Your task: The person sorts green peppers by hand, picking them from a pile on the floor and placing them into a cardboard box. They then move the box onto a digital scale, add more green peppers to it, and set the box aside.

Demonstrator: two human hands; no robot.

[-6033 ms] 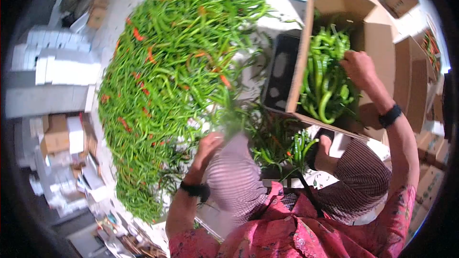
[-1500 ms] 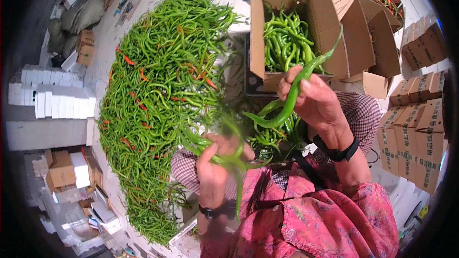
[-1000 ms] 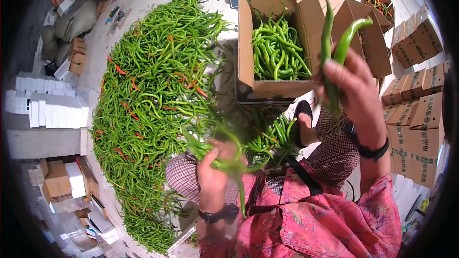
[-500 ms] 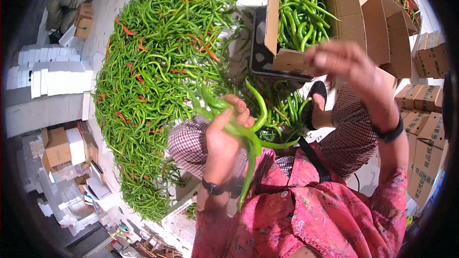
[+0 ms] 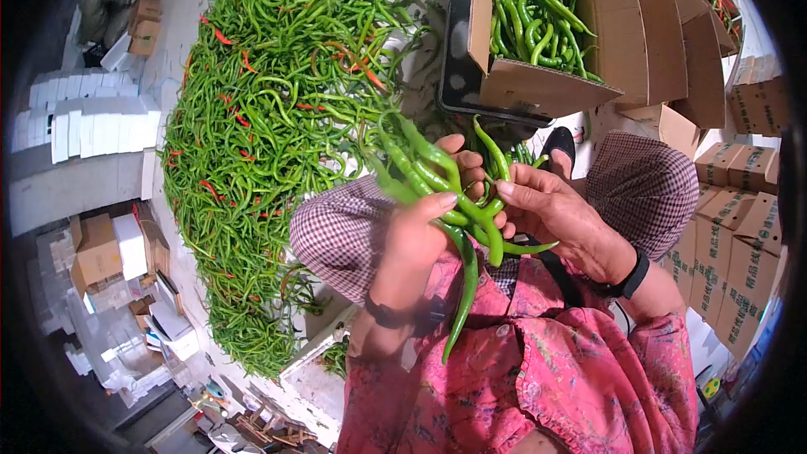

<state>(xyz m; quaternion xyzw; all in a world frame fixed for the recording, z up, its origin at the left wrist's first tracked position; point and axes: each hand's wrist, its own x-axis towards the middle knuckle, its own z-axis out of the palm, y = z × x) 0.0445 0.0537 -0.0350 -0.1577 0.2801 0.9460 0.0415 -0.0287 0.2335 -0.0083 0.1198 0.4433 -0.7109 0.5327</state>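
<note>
My left hand (image 5: 424, 227) is closed around a loose bunch of long green chili peppers (image 5: 429, 170), held above my lap. One pepper of the bunch hangs down toward my pink shirt. My right hand (image 5: 559, 214) has come against the bunch from the right, its thumb and fingers pinched on a green pepper at the bunch's edge. A large heap of green chili peppers (image 5: 269, 134), with a few red ones mixed in, spreads on the floor to the left. Ahead, an open cardboard box (image 5: 546, 88) holds more green peppers.
Under the box lies a dark flat platform (image 5: 454, 59). More open cartons (image 5: 664, 42) stand to its right, with stacked closed cartons (image 5: 740, 261) farther right. White boxes (image 5: 92, 130) and assorted containers line the left side. A white crate (image 5: 315, 361) sits near my left elbow.
My right hand has come down and left from beside the cardboard box to the bunch. My left hand still holds the peppers, slightly farther right. The box's front flap has swung outward.
</note>
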